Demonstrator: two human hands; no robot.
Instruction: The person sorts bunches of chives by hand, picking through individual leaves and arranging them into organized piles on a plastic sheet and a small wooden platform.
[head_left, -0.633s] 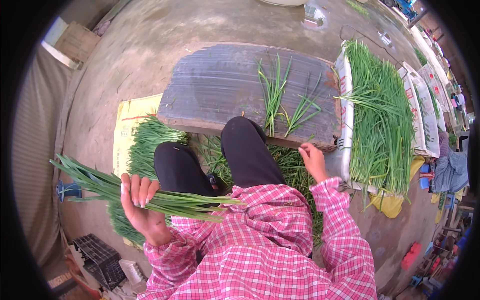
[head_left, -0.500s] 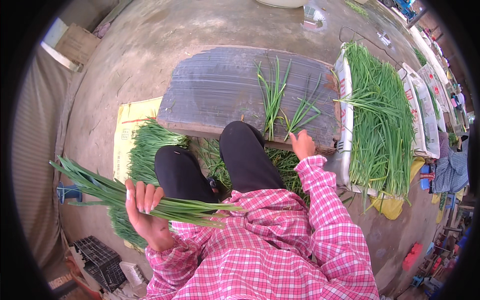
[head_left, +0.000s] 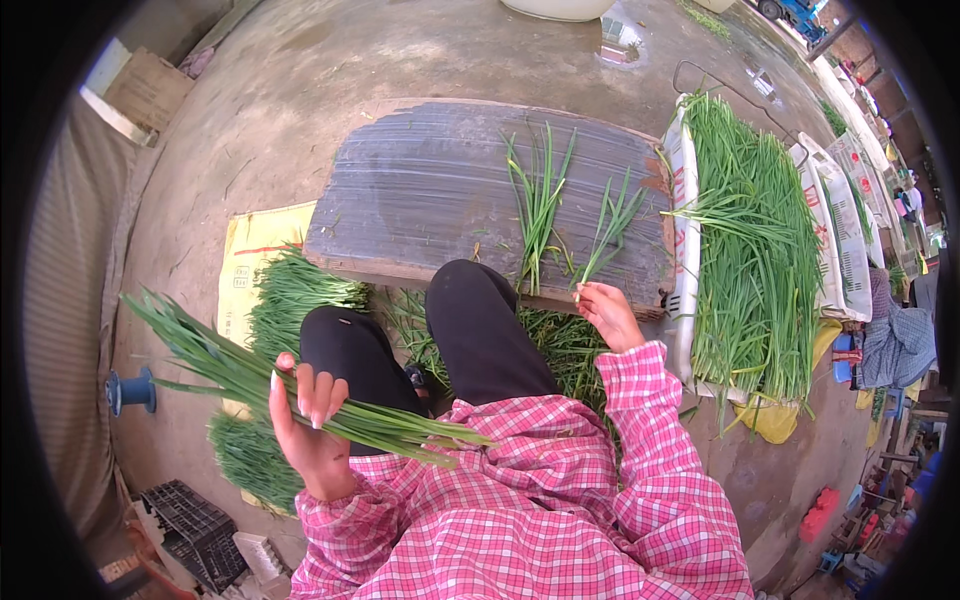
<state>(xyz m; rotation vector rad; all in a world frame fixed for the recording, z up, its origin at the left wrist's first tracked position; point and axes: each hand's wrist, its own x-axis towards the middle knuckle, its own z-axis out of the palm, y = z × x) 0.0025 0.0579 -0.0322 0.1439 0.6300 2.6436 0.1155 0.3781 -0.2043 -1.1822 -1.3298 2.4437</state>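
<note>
A bundle of long flat green chives [head_left: 225, 365] lies across my left hand [head_left: 308, 415], fingers wrapped round it, leaf tips pointing up and left and stem ends toward my lap. My right hand [head_left: 608, 315] is at the near edge of the dark wooden board [head_left: 420, 180]. Its thumb and forefinger pinch the stem ends of a few chives [head_left: 612, 232], whose leaves still rest on the board. A larger loose clump of chives [head_left: 540, 205] lies beside them on the left, touched by neither hand.
A white crate [head_left: 683, 240] heaped with chives [head_left: 755, 250] stands right of the board, other crates [head_left: 845, 240] beyond. Piled chives [head_left: 300, 295] lie on a yellow sack [head_left: 238, 265] at left. Loose trimmings [head_left: 570, 355] lie beneath the board. A black crate [head_left: 190, 520] sits lower left.
My right hand has closed its fingertips on the stem ends of the smaller chives, whose leaves have drawn together. My left hand with the bundle has shifted slightly right and down.
</note>
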